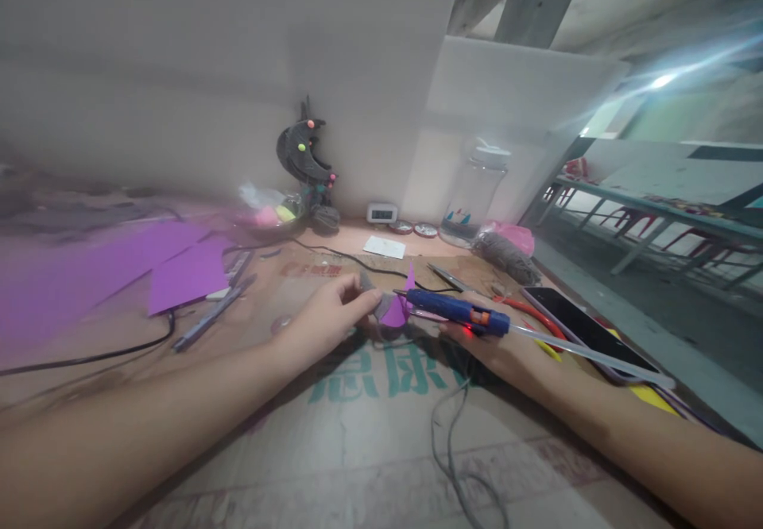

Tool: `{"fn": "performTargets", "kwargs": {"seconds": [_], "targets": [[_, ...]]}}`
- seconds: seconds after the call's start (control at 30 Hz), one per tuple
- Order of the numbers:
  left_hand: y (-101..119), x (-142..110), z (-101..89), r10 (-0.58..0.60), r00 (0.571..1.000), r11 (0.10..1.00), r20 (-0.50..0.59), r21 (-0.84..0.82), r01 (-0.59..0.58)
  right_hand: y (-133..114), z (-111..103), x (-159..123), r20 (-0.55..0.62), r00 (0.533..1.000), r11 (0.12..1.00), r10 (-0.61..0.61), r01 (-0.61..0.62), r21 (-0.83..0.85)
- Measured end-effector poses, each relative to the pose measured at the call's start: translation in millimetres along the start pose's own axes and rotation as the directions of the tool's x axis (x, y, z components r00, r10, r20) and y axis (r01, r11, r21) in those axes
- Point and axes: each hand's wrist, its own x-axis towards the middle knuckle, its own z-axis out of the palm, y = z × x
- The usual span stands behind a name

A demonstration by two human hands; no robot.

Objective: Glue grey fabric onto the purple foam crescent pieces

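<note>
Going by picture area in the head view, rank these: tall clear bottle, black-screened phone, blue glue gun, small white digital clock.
Largest: tall clear bottle and black-screened phone, too alike to rank.
Next: blue glue gun.
Smallest: small white digital clock.

Running on a single head-worn view, looking forward and down from the near edge of the table. Sitting pretty close above the left hand and right hand. Facing the white panel past the far edge, and going wide enough beyond the right edge to catch the distant long table.
</note>
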Motion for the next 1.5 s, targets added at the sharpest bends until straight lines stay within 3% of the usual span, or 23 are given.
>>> {"fn": "performTargets", "kwargs": {"seconds": [0.13, 0.37, 0.7, 0.97, 1.1, 1.23, 1.4, 1.5], "targets": [[0.0, 0.2, 0.8, -0.013, 1.000, 1.000, 0.019, -0.022, 0.014, 0.6, 0.4, 0.3, -0.077, 0.996, 0.986, 0.043, -0.030, 0.165], [1.2, -0.8, 1.6, -0.027, 1.000, 1.000, 0.010, -0.014, 0.027, -0.6, -8.7, 8.4, -0.101, 0.974, 0.949, 0.203, -0.170, 0.266], [-2.2, 1.4, 2.7, 0.008, 1.000, 1.000, 0.000, -0.016, -0.008, 15.4, -7.7, 13.2, -0.072, 0.990, 0.932, 0.117, -0.085, 0.352], [-10.2, 2.8, 3.6, 0.039, 0.999, 0.999, -0.001, -0.035, -0.039, 28.4, -17.7, 25.3, -0.121, 0.978, 0.927, 0.172, -0.119, 0.356], [-15.0, 4.4, 3.4, 0.058, 0.998, 0.998, 0.005, -0.027, -0.058, 27.7, -24.1, 43.0, -0.154, 0.966, 0.943, 0.208, -0.156, 0.292], [-15.2, 5.4, 3.8, 0.053, 0.999, 0.998, 0.006, -0.024, -0.053, 27.4, -24.9, 72.7, -0.116, 0.971, 0.950, 0.208, -0.173, 0.259], [-9.1, 2.4, 3.3, 0.018, 1.000, 1.000, 0.023, -0.008, -0.018, 41.3, -11.7, 124.4, -0.104, 0.985, 0.967, 0.138, -0.111, 0.231], [-8.0, 1.4, 3.5, -0.016, 0.999, 0.998, 0.045, -0.053, 0.018, 54.5, 1.5, 152.6, -0.111, 0.980, 0.963, 0.165, -0.136, 0.234]]}}
